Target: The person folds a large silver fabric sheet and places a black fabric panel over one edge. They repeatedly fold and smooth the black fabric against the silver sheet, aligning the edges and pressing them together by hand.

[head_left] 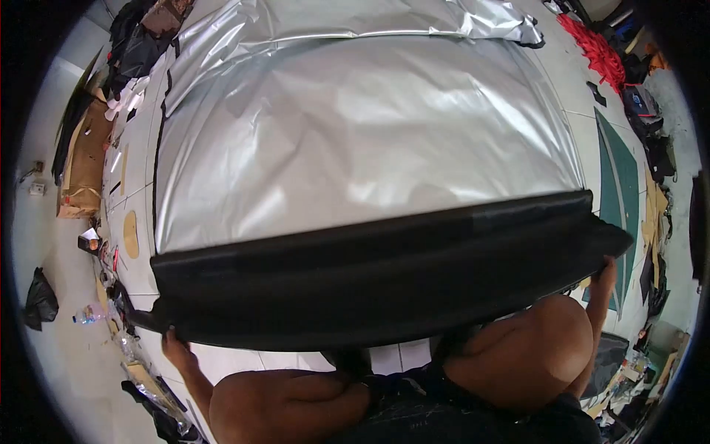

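A large silver sheet (pixel 355 133) lies spread over the tiled floor, with wrinkled folds at its far end. Across its near end runs a wide black fabric band (pixel 370 274), its far edge straight and slanting up to the right. My left hand (pixel 176 348) grips the band's near edge at the left corner. At the right end, my right hand (pixel 608 272) pinches the same edge. The band is stretched between both hands, just in front of my bent knees. Fingertips of both hands are partly hidden by the black fabric.
Brown cardboard (pixel 86 159) leans along the left wall, near a black bag (pixel 41 300) and a plastic bottle (pixel 90 314). A green sheet (pixel 620 192) lies on the right. Red material (pixel 595 52) and scattered scraps line the right wall.
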A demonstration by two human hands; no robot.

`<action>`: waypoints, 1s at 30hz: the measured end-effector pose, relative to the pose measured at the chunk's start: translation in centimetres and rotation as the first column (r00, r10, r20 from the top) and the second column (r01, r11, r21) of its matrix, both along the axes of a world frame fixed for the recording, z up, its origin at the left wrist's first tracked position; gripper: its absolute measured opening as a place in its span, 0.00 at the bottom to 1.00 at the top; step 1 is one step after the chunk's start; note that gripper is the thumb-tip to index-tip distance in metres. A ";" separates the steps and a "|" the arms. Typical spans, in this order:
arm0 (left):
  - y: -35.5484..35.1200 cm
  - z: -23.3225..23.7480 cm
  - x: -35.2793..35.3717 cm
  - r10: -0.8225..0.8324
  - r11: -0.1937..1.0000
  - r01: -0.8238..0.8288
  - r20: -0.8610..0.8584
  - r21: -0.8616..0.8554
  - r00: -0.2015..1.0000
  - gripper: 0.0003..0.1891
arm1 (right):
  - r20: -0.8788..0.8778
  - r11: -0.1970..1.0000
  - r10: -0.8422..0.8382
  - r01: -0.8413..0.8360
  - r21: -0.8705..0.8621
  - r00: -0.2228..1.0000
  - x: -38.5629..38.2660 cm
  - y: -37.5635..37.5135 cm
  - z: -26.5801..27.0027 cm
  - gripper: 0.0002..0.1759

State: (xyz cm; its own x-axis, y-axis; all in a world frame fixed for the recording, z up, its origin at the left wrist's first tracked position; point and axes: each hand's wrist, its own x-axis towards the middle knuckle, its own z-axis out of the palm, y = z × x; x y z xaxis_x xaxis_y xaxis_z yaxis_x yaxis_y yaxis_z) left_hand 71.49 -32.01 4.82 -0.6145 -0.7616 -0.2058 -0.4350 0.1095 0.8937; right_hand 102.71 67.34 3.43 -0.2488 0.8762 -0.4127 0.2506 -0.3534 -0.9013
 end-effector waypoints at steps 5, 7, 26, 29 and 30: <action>1.2 1.3 -9.8 -0.179 0.981 0.186 -0.115 0.052 0.977 0.04 | 0.067 0.942 0.266 -0.274 0.195 0.962 -15.1 9.2 0.4 0.27; 4.0 0.0 -14.9 -0.173 0.981 0.179 -0.080 0.077 0.982 0.20 | 0.029 0.945 0.204 -0.205 0.254 0.978 -22.8 7.1 0.3 0.27; 20.3 -11.4 -3.5 -0.668 -0.084 0.698 0.559 -0.712 0.490 0.40 | 0.881 -0.162 0.327 -0.898 0.409 0.342 -23.1 -21.8 -7.3 0.47; 20.4 -11.2 -5.3 -0.691 -0.111 0.659 0.534 -0.744 0.487 0.39 | 0.863 -0.206 0.351 -0.869 0.450 0.364 -24.9 -21.1 -6.3 0.46; 20.2 -11.2 -5.8 -0.692 -0.122 0.651 0.534 -0.749 0.485 0.39 | 0.856 -0.219 0.361 -0.859 0.463 0.369 -25.5 -20.9 -6.2 0.46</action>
